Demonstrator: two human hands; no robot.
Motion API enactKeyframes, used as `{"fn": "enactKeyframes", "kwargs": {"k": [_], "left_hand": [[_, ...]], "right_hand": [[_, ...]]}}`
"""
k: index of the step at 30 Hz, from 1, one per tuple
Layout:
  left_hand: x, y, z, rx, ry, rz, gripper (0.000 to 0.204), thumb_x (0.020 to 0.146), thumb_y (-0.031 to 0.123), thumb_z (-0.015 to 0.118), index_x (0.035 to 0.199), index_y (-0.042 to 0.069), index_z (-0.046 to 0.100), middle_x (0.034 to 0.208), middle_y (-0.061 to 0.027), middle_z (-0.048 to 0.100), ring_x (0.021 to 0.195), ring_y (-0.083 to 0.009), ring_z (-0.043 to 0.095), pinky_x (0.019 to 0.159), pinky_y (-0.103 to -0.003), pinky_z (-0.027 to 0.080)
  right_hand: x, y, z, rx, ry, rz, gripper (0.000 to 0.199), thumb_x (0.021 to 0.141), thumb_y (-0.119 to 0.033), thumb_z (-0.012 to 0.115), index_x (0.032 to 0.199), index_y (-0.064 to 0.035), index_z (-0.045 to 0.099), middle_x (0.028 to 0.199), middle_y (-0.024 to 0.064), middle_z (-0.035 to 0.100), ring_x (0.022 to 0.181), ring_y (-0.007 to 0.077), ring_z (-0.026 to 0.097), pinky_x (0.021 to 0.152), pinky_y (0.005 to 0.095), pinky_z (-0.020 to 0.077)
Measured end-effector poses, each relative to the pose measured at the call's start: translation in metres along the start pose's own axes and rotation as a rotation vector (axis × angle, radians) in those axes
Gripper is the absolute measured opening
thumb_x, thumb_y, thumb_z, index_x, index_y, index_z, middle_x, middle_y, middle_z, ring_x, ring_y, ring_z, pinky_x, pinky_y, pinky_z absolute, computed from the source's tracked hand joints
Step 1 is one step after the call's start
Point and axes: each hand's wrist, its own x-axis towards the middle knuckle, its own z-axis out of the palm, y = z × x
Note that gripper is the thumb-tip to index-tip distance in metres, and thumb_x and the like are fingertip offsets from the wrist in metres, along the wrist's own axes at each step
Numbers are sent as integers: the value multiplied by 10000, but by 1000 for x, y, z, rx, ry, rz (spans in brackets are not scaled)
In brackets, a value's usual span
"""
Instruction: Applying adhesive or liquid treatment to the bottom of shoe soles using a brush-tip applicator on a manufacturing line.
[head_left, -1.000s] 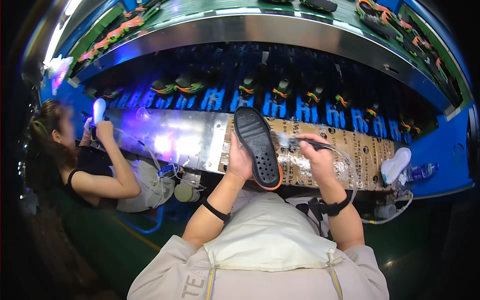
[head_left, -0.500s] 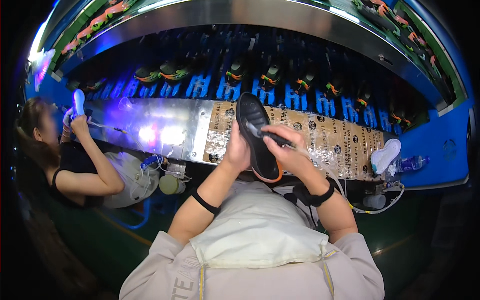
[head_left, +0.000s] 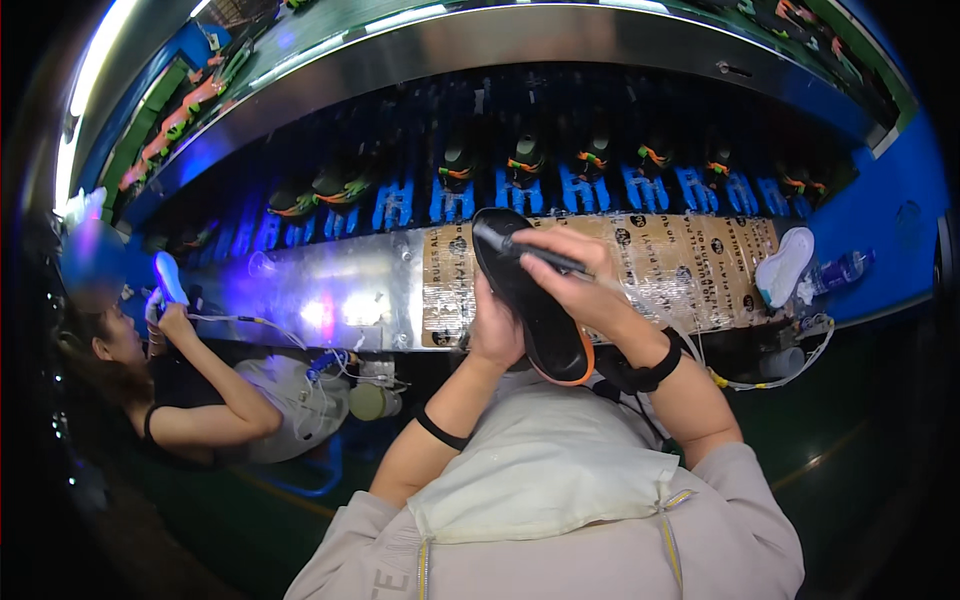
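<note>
Head view showed your left hand (head_left: 497,335) gripping the black shoe sole (head_left: 530,295) upright above your lap, while your right hand (head_left: 585,285) pinched a thin dark tool (head_left: 535,253) against it.

My left hand (head_left: 497,330) and right hand (head_left: 585,285) crowd around the black shoe sole (head_left: 530,295) over my lap. Ahead, the taped metal ledge (head_left: 400,290) blocks the way. A white sole (head_left: 785,266) sits well right; a co-worker (head_left: 200,400) fills my left.
</note>
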Motion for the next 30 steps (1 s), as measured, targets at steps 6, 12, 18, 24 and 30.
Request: {"fn": "enactKeyframes", "kwargs": {"k": [6,12,18,24,30], "left_hand": [[0,22,-12,-122,-240,-84,759,1085,658,185,1481,97,509,1421,-124,611,1290,-265,619,1112,-448,505],[6,25,-23,-132,-128,13,720,1079,636,224,1432,108,562,1348,-118,654,1237,-269,644,1067,-453,538],[10,42,-1,-125,1,39,767,1047,683,222,1380,105,601,1232,-135,703,1128,-291,688,999,-469,569],[20,67,3,-92,-51,105,879,969,774,222,1343,67,588,1109,-228,667,1043,-355,663,941,-486,564],[28,90,14,-202,-137,128,921,938,810,327,1300,-2,569,1170,-220,591,995,-315,588,883,-418,533]], "right_hand": [[6,0,-18,486,-82,319,247,898,-80,760,1134,-5,770,981,86,748,881,162,682,788,280,537],[9,-22,-26,84,-444,24,237,883,-110,759,1100,-17,766,1002,110,768,904,195,721,812,340,557],[-1,-27,-12,-54,-260,-30,198,896,-112,739,1066,-14,767,1004,121,767,878,204,722,787,337,564],[-7,-35,-2,91,-141,109,259,857,-70,793,1115,-76,785,908,108,742,859,267,694,809,373,512],[-6,-51,-12,94,-477,-67,284,864,-68,797,1147,-53,776,931,106,739,867,241,690,796,377,520]]}}
